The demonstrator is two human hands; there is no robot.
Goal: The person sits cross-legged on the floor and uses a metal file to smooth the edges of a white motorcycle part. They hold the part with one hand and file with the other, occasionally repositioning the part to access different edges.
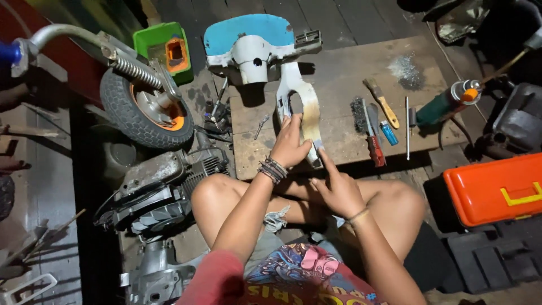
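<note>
Our left hand [289, 144] reaching forward, palm down, fingers curled in a closed grip, beaded wrist, our right hand [339, 191] lower, fingers pointing forward, both forearms angled inward

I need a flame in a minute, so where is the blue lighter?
In the head view the blue lighter lies on the wooden board, right of the hands, between the red-handled wire brush and the yellow-handled brush.

I saw a scooter panel [299, 107] of painted metal, blue and white worn to dull bare patches, on a rough, scuffed wooden board [339, 85], beside a bristly wire brush [358, 114] and a glossy orange plastic toolbox [497, 189]
</note>
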